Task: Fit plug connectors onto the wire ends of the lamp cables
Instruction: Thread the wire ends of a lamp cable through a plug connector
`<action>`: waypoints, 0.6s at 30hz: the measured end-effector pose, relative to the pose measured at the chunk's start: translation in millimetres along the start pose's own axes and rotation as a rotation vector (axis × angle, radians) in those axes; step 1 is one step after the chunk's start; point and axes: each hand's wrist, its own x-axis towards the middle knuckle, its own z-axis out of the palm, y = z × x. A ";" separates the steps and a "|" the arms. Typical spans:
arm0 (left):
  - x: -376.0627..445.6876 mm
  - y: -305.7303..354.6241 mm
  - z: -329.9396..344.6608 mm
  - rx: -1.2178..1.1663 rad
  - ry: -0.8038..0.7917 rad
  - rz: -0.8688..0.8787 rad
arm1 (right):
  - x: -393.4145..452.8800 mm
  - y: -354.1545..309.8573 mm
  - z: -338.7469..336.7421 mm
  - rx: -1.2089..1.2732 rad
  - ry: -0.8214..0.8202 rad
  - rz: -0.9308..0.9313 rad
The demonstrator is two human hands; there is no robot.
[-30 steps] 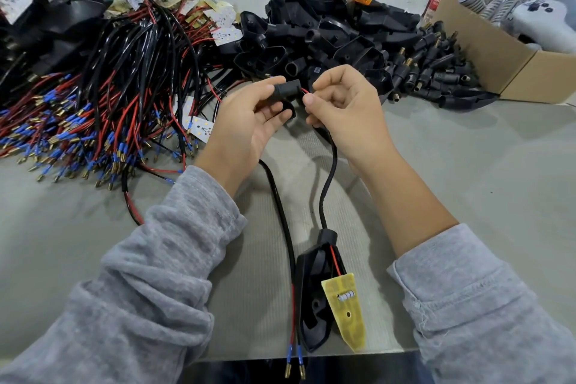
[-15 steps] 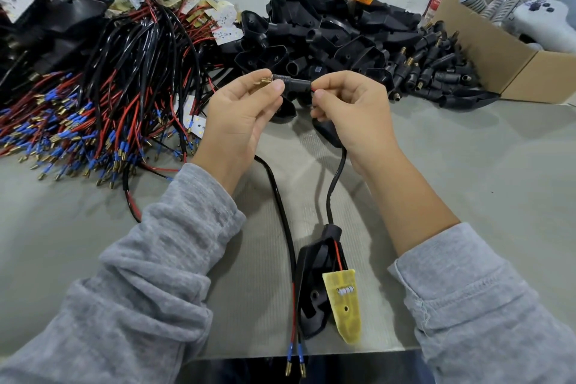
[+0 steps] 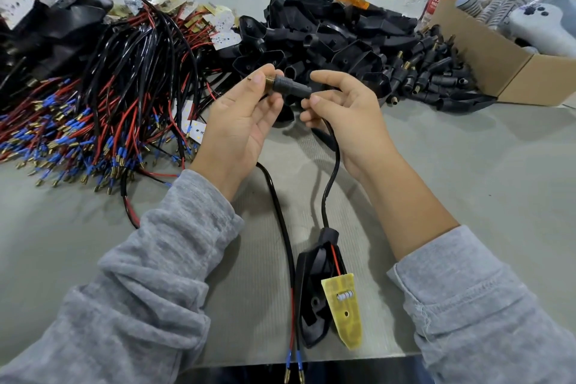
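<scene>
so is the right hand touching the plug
Touching: the head view shows the right hand's thumb tip on the cable end of the plug.

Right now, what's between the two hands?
In the head view, the black plug connector spans the gap: left hand pinches its brass end, right hand holds the cable end.

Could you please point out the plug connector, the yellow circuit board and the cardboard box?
plug connector (image 3: 288, 87), head view, black body.
yellow circuit board (image 3: 344, 310), head view, middle.
cardboard box (image 3: 486, 50), head view, near side wall.
</scene>
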 end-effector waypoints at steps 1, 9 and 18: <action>-0.4 0.0 -0.6 0.016 -0.008 0.002 | 0.5 -0.4 0.3 0.056 -0.013 0.031; -6.3 1.8 0.3 0.218 -0.039 -0.049 | 6.4 2.7 -4.6 0.341 0.009 0.180; -5.6 0.7 1.3 0.233 -0.014 -0.037 | 7.9 4.3 -7.6 0.240 0.080 0.085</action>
